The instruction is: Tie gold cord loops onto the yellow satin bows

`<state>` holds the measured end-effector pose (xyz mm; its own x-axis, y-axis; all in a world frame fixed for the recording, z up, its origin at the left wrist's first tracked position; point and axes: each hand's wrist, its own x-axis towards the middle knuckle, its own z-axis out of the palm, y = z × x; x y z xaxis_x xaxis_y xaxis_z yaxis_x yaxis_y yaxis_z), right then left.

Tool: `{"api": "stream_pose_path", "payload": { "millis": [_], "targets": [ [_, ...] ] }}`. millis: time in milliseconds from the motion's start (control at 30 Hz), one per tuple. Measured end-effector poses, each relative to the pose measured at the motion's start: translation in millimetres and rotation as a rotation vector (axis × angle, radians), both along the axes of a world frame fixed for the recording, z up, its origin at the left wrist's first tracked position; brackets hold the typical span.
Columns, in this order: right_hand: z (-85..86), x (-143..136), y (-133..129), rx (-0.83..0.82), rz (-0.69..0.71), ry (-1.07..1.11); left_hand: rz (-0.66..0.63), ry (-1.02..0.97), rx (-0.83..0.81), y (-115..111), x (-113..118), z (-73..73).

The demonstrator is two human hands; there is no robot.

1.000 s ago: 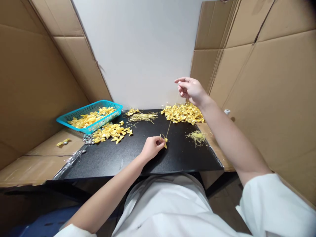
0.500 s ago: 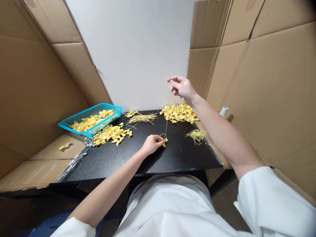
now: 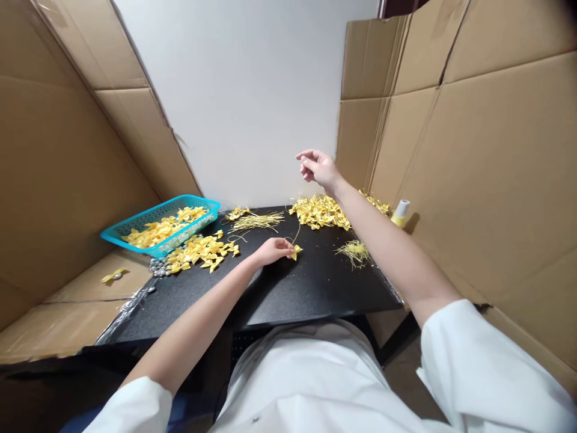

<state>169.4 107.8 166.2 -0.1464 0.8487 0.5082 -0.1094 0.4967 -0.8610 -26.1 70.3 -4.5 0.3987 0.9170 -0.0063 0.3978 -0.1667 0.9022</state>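
My left hand is low over the black table, its thumb and fingertips closed on a small yellow ribbon bow. A thin yellow cord rises from the bow, slightly curved; its upper end cannot be traced against the pale wall. Higher up and farther forward, my right hand hangs in the air with thumb and forefinger drawn together. Whatever may lie between those fingertips is too small to make out. Behind the left hand lies a bundle of cut yellow cords.
A turquoise basket of yellow bows stands at the left, beside a pile of loose bows and silvery beads. Corded bows heap at the back right, near cord scraps and a spool. Cardboard walls flank the table.
The cord at the bow stood straight and taut before; now it curves. My right hand has come slightly down and left in view. My left hand still holds the bow.
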Motion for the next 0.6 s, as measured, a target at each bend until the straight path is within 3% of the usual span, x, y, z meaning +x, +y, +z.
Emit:
{"api": "stream_pose_path", "payload": {
  "millis": [200,433,500,600],
  "targets": [
    [-11.2,-7.9,-8.2,-0.047,0.054,-0.013,0.233,0.167,0.158,6.6,-13.6,19.4],
    [-19.7,-25.0,-17.3,-0.033,0.067,0.070,0.302,-0.110,0.688,-10.4,-7.7,48.1],
    [-18.8,-28.0,-19.1,-0.027,0.047,0.099,0.289,-0.175,0.701,-18.2,-3.7,53.9],
    [-15.1,-30.8,-22.9,-0.020,0.046,0.108,0.221,-0.199,0.566,-28.6,6.4,62.5]
  ]
}}
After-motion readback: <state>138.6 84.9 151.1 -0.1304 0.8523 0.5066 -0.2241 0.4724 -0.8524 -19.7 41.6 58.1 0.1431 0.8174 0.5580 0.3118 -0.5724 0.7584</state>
